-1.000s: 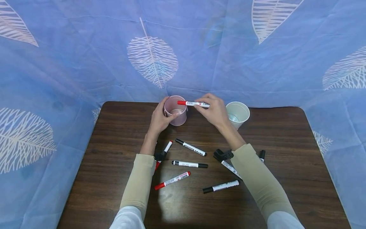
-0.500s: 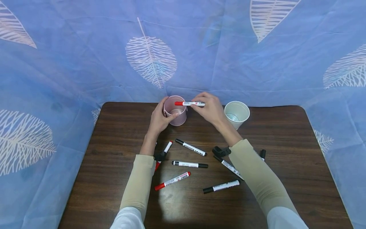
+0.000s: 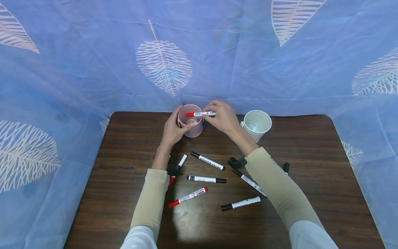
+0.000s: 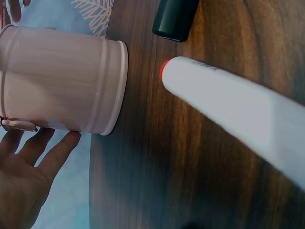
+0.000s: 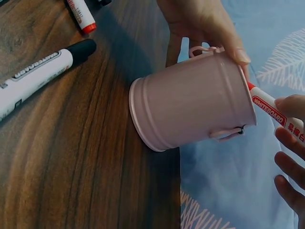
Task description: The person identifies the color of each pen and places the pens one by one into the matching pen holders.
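At the table's back edge stands a small pink bucket, upright. My left hand grips its left side, thumb at the front rim and fingers round the back. My right hand pinches a red whiteboard marker by its white barrel, lying level with the red cap pointing left over the bucket's mouth. In the right wrist view the marker has its cap end at the bucket's rim, and the left thumb lies on that rim. In the left wrist view the bucket's side shows beside my left fingers.
A white bucket stands to the right. In front lie several black markers, such as one in the middle and one nearer me. A red marker lies at the front, another beside the left wrist.
My right hand has moved left with the red marker, bringing its cap further over the pink bucket's mouth. The left hand keeps its grip in the same place.
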Motion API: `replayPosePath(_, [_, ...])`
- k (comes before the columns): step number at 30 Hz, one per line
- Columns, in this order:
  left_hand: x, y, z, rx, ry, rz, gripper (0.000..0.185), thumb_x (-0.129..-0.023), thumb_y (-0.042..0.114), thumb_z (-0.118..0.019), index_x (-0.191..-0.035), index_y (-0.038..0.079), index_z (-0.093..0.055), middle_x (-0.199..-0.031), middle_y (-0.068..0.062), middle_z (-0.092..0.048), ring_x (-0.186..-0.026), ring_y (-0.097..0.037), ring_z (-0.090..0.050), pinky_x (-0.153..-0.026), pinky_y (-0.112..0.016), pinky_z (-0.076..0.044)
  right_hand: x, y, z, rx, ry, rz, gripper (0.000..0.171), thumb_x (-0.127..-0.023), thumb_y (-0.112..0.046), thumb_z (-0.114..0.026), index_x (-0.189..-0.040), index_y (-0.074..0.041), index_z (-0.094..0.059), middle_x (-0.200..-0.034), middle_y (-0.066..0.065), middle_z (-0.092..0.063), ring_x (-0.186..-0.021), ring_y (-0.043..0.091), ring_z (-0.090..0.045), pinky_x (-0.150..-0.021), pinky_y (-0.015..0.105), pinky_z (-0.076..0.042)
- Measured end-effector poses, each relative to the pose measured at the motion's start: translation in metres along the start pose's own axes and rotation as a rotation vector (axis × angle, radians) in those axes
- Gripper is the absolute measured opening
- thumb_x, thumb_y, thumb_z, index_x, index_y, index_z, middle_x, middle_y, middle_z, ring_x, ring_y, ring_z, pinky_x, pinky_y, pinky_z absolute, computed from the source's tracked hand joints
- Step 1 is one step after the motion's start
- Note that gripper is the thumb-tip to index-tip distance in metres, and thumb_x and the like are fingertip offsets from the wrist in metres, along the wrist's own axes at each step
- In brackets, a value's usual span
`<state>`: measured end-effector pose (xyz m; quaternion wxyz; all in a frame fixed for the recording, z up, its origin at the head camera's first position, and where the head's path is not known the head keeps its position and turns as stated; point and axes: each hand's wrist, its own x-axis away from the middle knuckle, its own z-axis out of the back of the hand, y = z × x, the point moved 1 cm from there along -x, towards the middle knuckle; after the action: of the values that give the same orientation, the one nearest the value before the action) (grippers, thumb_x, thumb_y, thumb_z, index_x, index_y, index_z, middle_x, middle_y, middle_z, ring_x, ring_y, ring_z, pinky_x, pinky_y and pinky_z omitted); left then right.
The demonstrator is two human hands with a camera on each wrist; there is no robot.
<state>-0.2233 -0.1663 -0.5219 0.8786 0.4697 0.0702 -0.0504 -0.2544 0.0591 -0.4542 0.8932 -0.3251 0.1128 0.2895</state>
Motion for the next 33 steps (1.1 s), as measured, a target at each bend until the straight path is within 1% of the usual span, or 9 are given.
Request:
replayPosePath(3, [0.0, -0.001, 0.001, 0.002, 0.001, -0.01, 0.087, -0.081, 0.04, -0.082, -0.154, 0.022, -0.037, -0.147, -0.008, -0.049, -0.13, -0.023, -0.052, -0.103, -0.043, -0.044, -0.003, 0.0, -0.002, 0.028, -0.026, 0.007, 0.016, -0.087, -0.028, -0.077, -0.097, -0.015, -0.079, -0.102, 0.0, -0.07, -0.1, 0.023, -0.061, -0.088, 0.038, -0.048])
replayPosePath(8, [0.001, 0.0, 0.002, 0.018, -0.005, -0.015, 0.087, -0.081, 0.038, -0.082, -0.154, 0.021, -0.037, -0.147, -0.008, -0.05, -0.129, -0.023, -0.052, -0.102, -0.043, -0.045, -0.006, 0.002, -0.003, 0.056, -0.046, 0.019, 0.015, -0.086, -0.027, -0.079, -0.096, -0.016, -0.08, -0.102, -0.001, -0.069, -0.099, 0.022, -0.06, -0.085, 0.038, -0.049])
replayPosePath(16, [0.001, 0.0, 0.002, 0.027, -0.014, -0.017, 0.086, -0.082, 0.039, -0.081, -0.154, 0.021, -0.037, -0.147, -0.008, -0.05, -0.13, -0.024, -0.052, -0.101, -0.043, -0.045, -0.007, 0.001, -0.006, 0.058, -0.07, 0.008, 0.017, -0.085, -0.028, -0.08, -0.097, -0.017, -0.08, -0.104, -0.001, -0.069, -0.097, 0.022, -0.059, -0.082, 0.038, -0.049])
replayPosePath(23, [0.002, -0.001, 0.002, 0.022, -0.011, -0.017, 0.085, -0.083, 0.037, -0.081, -0.154, 0.021, -0.036, -0.146, -0.009, -0.05, -0.129, -0.026, -0.052, -0.102, -0.046, -0.045, -0.01, 0.0, -0.011, 0.065, -0.097, -0.002, 0.019, -0.085, -0.028, -0.08, -0.099, -0.016, -0.08, -0.106, -0.001, -0.068, -0.1, 0.022, -0.06, -0.083, 0.038, -0.05])
replayPosePath(28, [0.002, -0.001, 0.0, 0.03, -0.022, -0.024, 0.085, -0.084, 0.037, -0.081, -0.154, 0.022, -0.036, -0.145, -0.009, -0.05, -0.128, -0.026, -0.053, -0.101, -0.046, -0.045, -0.01, 0.002, -0.012, 0.062, -0.097, -0.004, 0.025, -0.084, -0.03, -0.081, -0.103, -0.013, -0.079, -0.108, 0.0, -0.068, -0.102, 0.022, -0.062, -0.085, 0.038, -0.051])
replayPosePath(33, [0.001, -0.001, 0.001, 0.028, -0.012, -0.026, 0.085, -0.083, 0.037, -0.081, -0.153, 0.022, -0.037, -0.143, -0.011, -0.052, -0.124, -0.027, -0.055, -0.097, -0.047, -0.047, -0.01, 0.001, -0.013, 0.051, -0.085, 0.008, 0.035, -0.083, -0.033, -0.081, -0.109, -0.011, -0.077, -0.111, 0.002, -0.068, -0.106, 0.023, -0.063, -0.088, 0.04, -0.051])
